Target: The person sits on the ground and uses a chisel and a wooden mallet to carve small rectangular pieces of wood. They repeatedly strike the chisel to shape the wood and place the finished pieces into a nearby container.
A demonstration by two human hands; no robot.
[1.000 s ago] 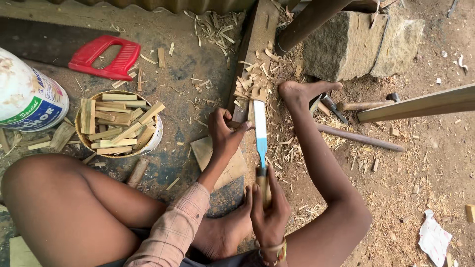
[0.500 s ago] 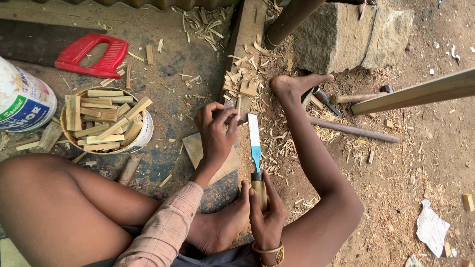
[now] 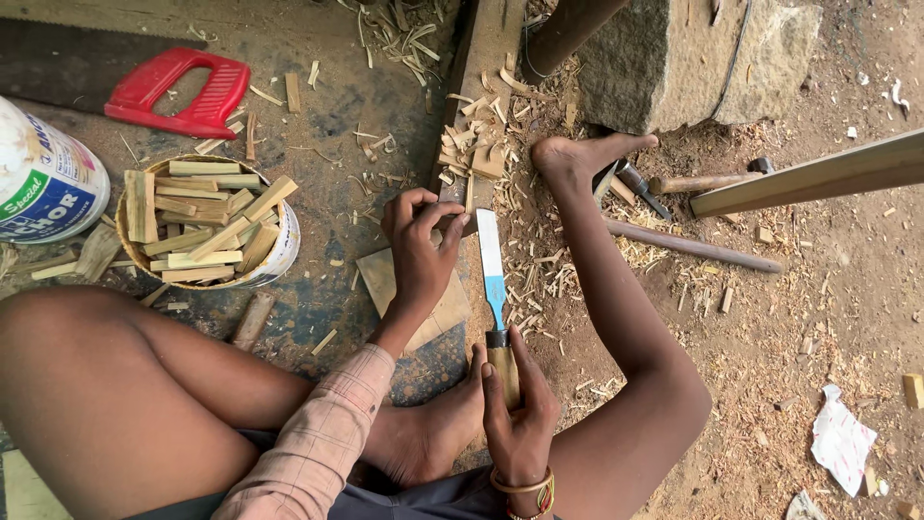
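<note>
Pink checked sleeve (image 3: 318, 438), beaded bracelet (image 3: 525, 486)

A red saw handle (image 3: 178, 91) lies near a bucket (image 3: 279, 252) of wood pieces.

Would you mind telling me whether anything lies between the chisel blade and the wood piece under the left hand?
Nothing visible does. The chisel, held by the right hand, points toward the wood piece pinned by the left hand; only loose shavings lie beside the blade.
</note>
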